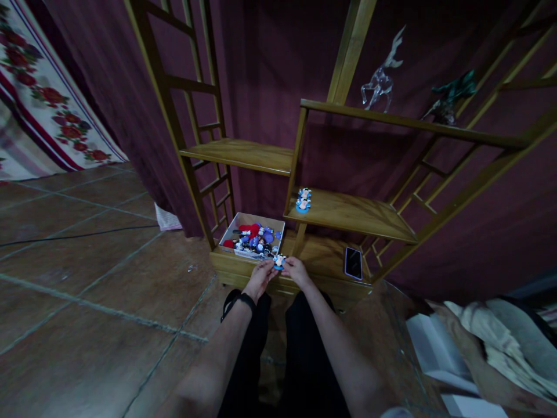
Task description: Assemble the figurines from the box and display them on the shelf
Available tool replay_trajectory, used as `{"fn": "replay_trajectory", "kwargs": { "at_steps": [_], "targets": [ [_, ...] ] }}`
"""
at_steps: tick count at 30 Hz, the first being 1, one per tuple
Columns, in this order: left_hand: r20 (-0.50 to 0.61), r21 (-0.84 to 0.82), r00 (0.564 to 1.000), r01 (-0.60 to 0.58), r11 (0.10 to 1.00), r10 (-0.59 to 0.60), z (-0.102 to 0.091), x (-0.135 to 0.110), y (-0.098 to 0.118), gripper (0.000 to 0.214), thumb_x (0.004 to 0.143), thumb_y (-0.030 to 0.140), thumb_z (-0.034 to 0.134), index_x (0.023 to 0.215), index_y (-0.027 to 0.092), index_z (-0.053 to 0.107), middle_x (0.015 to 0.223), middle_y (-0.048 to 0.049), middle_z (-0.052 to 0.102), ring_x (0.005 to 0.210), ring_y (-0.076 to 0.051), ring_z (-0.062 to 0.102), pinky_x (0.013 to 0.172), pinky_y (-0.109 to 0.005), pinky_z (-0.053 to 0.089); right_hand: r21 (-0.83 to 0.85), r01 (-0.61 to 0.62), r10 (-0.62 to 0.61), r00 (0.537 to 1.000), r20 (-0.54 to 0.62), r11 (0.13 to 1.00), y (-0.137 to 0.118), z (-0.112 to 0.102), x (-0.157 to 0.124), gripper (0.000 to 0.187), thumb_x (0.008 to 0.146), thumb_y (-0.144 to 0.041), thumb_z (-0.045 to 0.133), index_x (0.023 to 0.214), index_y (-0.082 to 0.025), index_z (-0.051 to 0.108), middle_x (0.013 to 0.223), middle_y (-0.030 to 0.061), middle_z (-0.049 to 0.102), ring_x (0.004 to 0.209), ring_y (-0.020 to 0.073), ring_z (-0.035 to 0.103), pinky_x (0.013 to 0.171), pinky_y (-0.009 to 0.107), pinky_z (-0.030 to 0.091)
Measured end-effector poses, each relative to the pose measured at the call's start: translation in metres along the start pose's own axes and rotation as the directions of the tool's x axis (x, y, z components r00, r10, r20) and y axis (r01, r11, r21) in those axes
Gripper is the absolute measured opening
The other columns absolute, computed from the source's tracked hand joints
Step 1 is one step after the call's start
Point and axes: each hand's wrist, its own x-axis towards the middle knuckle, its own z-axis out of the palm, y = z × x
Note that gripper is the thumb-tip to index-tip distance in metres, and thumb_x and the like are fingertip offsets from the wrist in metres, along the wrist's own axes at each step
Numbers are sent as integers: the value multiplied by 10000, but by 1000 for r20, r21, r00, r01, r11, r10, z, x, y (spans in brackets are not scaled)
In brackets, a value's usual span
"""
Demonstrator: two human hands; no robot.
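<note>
Between both hands is a small figurine [279, 262] with a blue base, held in front of the lowest shelf. My left hand [261, 276] pinches its left side, and my right hand [296, 271] grips its right side. Just beyond my left hand, a white cardboard box [282, 225] holds a jumble of small figurines [256, 239] in red, purple, white and black. Two similar blue-based figurines [303, 204] stand one behind the other at the left end of the middle shelf [352, 213].
A phone [353, 263] lies on the bottom shelf at the right. On the upper shelf [413, 123] stand a clear glass deer [380, 84] and a dark green ornament [452, 98]. A black cable [87, 233] crosses the tiled floor. White boxes [439, 348] and cloth lie at lower right.
</note>
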Motion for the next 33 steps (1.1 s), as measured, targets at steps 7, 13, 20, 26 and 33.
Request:
{"fn": "replay_trajectory", "kwargs": {
  "at_steps": [7, 13, 20, 26, 33],
  "targets": [
    [-39, -11, 999, -16, 1000, 15, -1, 0, -1, 118, 644, 108, 691, 739, 135, 626, 729, -28, 665, 656, -96, 615, 649, -205, 498, 7, 15, -15, 999, 31, 1000, 1, -1, 0, 239, 650, -374, 626, 768, -177, 561, 774, -6, 622, 616, 109, 618, 573, 254, 549],
    [-34, -7, 999, -30, 1000, 30, -6, 6, -5, 142, 629, 91, 698, 737, 134, 617, 749, -32, 665, 687, -114, 624, 666, -222, 503, 25, 26, -27, 999, 40, 999, -2, -2, -3, 244, 638, -367, 641, 765, -173, 567, 780, -3, 629, 638, 117, 624, 587, 265, 551],
    [-15, 17, 1000, -25, 1000, 25, -8, 9, -8, 156, 634, 83, 687, 762, 134, 614, 770, -47, 669, 707, -125, 629, 676, -233, 507, 36, -2, 1, 1000, 7, 999, -4, -2, -4, 223, 642, -319, 648, 786, -173, 560, 785, 2, 637, 614, 114, 621, 581, 262, 548],
    [-39, 13, 999, -18, 1000, 19, -4, 6, -5, 157, 641, 83, 676, 778, 133, 618, 775, -46, 668, 693, -112, 625, 651, -214, 503, -25, -17, 17, 1000, -12, 1000, -3, -1, -2, 163, 684, -291, 609, 792, -180, 559, 745, -18, 628, 531, 83, 579, 521, 228, 528],
    [-45, 26, 999, -3, 1000, 4, -4, 6, -6, 148, 641, 103, 683, 762, 140, 607, 742, -38, 663, 660, -105, 623, 636, -212, 497, -50, -17, 16, 1000, -12, 999, 0, -1, 1, 124, 714, -253, 586, 812, -180, 562, 770, -14, 634, 525, 76, 582, 517, 208, 521]
  ]
}}
